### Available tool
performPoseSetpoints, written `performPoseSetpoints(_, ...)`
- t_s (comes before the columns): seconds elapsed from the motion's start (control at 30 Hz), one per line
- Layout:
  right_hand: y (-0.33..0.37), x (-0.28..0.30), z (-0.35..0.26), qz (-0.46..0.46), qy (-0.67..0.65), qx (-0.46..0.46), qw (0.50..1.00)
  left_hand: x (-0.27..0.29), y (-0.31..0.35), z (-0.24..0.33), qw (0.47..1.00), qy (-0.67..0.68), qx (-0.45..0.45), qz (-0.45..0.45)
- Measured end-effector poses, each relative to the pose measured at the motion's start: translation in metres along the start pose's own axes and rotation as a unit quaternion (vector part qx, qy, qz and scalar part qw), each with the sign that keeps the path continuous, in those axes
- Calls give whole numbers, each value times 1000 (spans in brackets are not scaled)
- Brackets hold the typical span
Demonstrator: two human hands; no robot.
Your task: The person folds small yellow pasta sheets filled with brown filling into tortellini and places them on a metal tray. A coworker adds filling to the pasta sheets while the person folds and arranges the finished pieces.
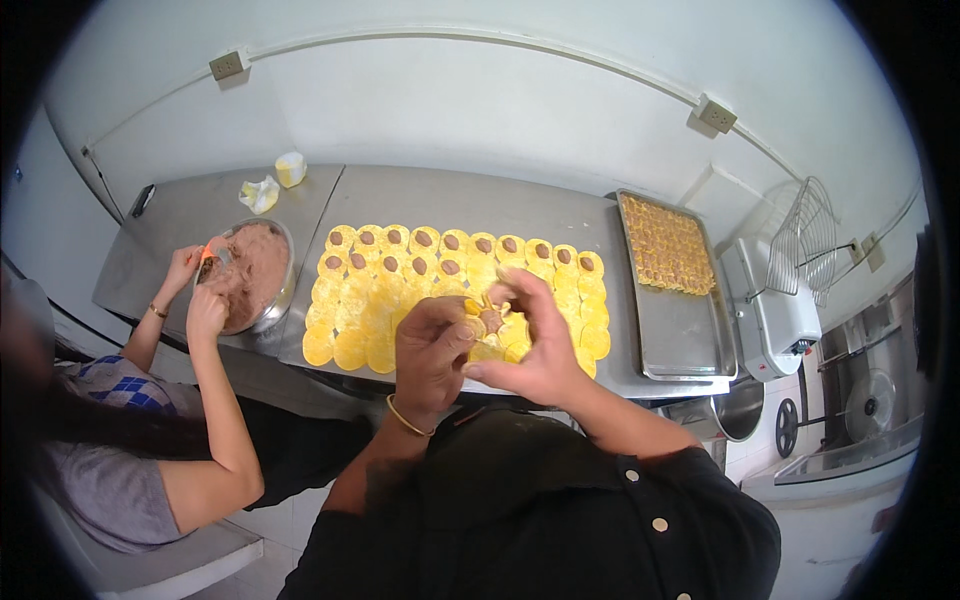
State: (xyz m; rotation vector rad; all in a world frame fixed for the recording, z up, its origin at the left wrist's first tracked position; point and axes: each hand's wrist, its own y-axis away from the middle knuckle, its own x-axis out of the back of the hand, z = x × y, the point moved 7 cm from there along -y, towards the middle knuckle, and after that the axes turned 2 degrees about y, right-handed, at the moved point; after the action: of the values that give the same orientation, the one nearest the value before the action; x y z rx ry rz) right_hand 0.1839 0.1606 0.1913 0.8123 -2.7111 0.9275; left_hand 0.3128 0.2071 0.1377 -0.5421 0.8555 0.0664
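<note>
Between my two hands, above the table's front edge, is a yellow dumpling wrapper with brown meat filling [491, 319] in its middle. My left hand [428, 352] pinches its left side between thumb and fingers. On the other side my right hand [545, 345] curls around it, with the fingertips at its upper edge. Just beyond my hands, overlapping rows of round yellow wrappers [337, 318] cover the middle of the table. Small lumps of filling [423, 239] sit on the far rows, and the near wrappers at the left are bare.
At left, a person's hands [206, 305] work with an orange-handled tool [214, 247] in a steel bowl [289, 290] of ground filling. A metal tray [685, 345] at right holds packed dumplings [665, 245]. Beyond it stands a white mixer [765, 310] with a wire guard [808, 240].
</note>
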Motion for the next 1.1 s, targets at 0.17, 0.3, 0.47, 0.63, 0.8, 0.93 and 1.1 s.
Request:
performPoseSetpoints(0.17,-10,-24,25,62,-119,-83,987,-2,2,-35,992,39,68,96)
performPoseSetpoints(0.3,4,-21,32,48,-105,-72,991,-5,12,-41,993,73,61,65)
performPoseSetpoints(0.47,22,-2,33,-21,-93,-62,994,4,28,-69,978,50,165,119)
performPoseSetpoints(0.63,36,26,59,82,-124,-180,972,-1,40,-100,968,65,219,101)
performPoseSetpoints(0.8,52,50,71,65,-122,-166,976,-2,44,-125,967,54,227,102)
performPoseSetpoints(0.93,50,93,78,113,-37,-73,990,-21,33,-154,960,35,258,104)
performPoseSetpoints(1.1,60,173,116,66,38,-47,996,-72,12,-213,930,69,315,175)
